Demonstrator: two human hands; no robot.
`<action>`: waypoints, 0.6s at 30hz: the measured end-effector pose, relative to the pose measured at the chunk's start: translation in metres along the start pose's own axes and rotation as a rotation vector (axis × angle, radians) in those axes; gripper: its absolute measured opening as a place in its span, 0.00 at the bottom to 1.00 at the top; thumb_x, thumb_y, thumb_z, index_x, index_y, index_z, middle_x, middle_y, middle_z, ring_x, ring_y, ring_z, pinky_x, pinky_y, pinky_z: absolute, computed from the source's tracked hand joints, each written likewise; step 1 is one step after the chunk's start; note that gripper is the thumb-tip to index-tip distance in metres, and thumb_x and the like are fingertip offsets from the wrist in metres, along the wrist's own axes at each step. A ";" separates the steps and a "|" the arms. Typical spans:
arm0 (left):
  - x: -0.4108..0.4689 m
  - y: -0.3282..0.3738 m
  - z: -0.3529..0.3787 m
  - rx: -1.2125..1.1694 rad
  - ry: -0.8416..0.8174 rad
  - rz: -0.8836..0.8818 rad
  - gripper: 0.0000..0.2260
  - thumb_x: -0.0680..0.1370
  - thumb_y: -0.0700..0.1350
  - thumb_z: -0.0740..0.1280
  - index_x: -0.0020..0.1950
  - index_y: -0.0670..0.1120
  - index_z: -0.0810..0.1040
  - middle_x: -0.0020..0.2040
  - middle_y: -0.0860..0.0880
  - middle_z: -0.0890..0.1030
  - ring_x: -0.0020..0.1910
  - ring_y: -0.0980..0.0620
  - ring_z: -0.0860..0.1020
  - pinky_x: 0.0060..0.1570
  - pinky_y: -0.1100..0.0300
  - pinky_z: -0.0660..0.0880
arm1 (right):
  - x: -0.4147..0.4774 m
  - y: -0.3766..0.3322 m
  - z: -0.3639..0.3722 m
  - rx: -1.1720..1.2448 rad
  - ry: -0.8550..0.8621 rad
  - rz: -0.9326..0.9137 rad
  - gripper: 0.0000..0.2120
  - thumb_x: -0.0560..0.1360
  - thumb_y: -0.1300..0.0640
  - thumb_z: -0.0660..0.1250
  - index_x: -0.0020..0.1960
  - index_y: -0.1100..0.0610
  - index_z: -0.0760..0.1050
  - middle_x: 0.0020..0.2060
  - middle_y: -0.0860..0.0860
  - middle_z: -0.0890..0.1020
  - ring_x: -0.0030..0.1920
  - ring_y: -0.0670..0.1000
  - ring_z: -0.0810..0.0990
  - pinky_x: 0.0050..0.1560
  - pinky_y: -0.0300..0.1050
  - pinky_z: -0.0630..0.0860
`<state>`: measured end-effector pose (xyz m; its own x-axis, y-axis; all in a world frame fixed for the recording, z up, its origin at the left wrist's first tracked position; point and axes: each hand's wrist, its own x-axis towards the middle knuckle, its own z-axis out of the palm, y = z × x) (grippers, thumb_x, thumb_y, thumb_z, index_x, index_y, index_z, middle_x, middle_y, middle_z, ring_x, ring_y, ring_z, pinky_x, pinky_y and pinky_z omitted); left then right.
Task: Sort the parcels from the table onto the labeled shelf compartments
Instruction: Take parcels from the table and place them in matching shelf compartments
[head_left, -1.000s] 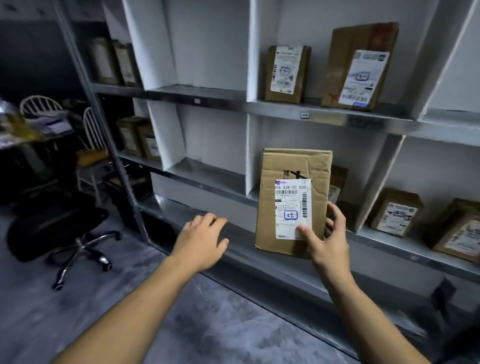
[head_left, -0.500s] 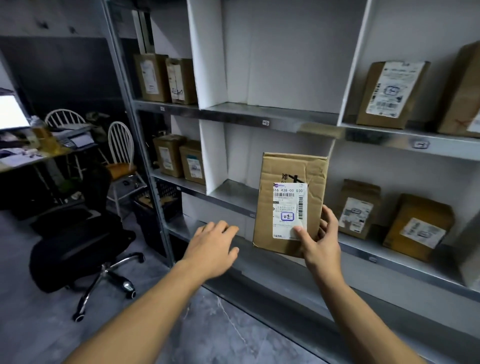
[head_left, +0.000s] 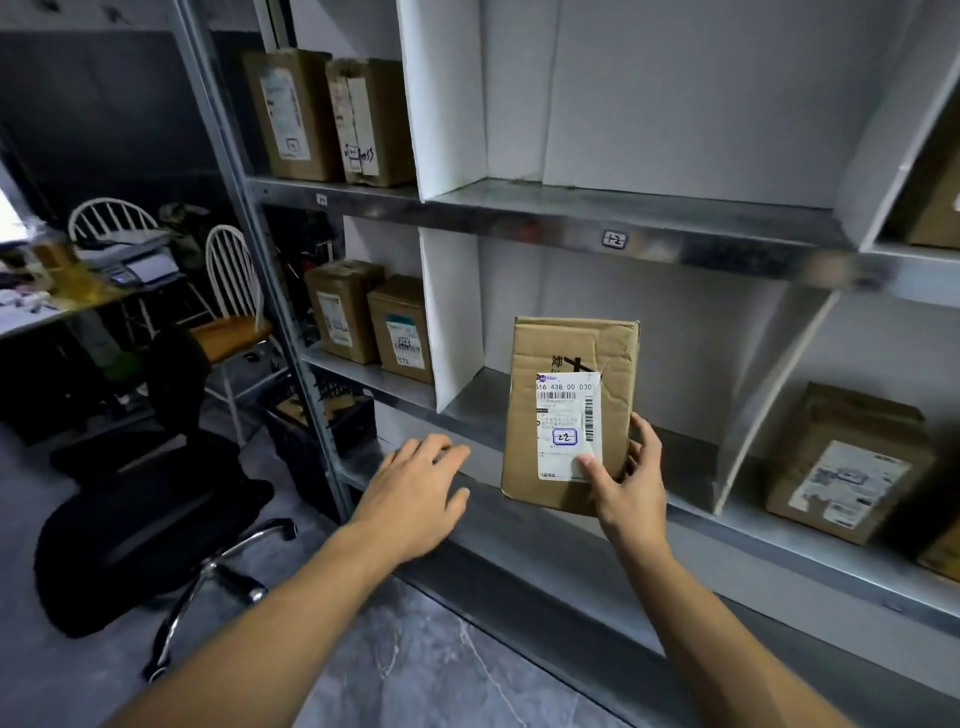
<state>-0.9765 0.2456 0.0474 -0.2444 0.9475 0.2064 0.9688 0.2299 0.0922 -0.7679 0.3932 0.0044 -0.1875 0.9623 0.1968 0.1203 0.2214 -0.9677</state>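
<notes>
Brown cardboard parcel (head_left: 571, 353), one, is held upright in the right hand (head_left: 631, 488), with the thumb pressed on the lower corner of its white label (head_left: 569, 415) and the fingers curled behind its right edge. It hangs in the air before a middle-row compartment of the metal shelf unit (head_left: 519, 218).

The left hand (head_left: 415, 493) is palm down with fingers loosely spread and holds nothing. Contact with the shelf lip cannot be determined.

Shelved parcels in full view number five:
- two upper left (head_left: 293, 111)
- two middle left (head_left: 340, 309)
- one at right (head_left: 847, 462)

Two more are cut off by the right frame edge. The one edge tag (head_left: 614, 239) is hard to read.

The floor (head_left: 415, 665) is grey and marbled. On it stand one black office chair (head_left: 145, 519) and two white chairs (head_left: 234, 291). The desk (head_left: 52, 306) at left is blurred.
</notes>
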 end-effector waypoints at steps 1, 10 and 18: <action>0.016 -0.009 0.004 0.004 -0.005 0.003 0.24 0.80 0.56 0.57 0.75 0.52 0.62 0.71 0.52 0.65 0.68 0.49 0.65 0.68 0.53 0.63 | 0.016 0.005 0.012 0.000 0.006 0.006 0.35 0.73 0.52 0.76 0.72 0.37 0.60 0.69 0.48 0.73 0.67 0.51 0.74 0.67 0.61 0.74; 0.150 -0.065 0.036 -0.067 -0.031 0.023 0.23 0.80 0.56 0.58 0.75 0.54 0.62 0.69 0.56 0.66 0.66 0.51 0.65 0.66 0.53 0.65 | 0.156 0.034 0.107 0.076 0.088 0.079 0.39 0.74 0.50 0.75 0.76 0.39 0.56 0.72 0.49 0.71 0.71 0.53 0.72 0.70 0.63 0.71; 0.208 -0.111 0.065 -0.188 -0.059 0.041 0.22 0.79 0.56 0.60 0.74 0.55 0.65 0.69 0.56 0.67 0.64 0.52 0.67 0.65 0.54 0.68 | 0.213 0.065 0.146 0.088 0.105 0.181 0.44 0.72 0.53 0.77 0.74 0.30 0.52 0.74 0.47 0.68 0.72 0.52 0.71 0.71 0.61 0.71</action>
<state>-1.1323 0.4312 0.0171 -0.1970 0.9679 0.1564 0.9521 0.1507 0.2661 -0.9418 0.5895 -0.0396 -0.0678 0.9973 0.0293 0.0568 0.0332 -0.9978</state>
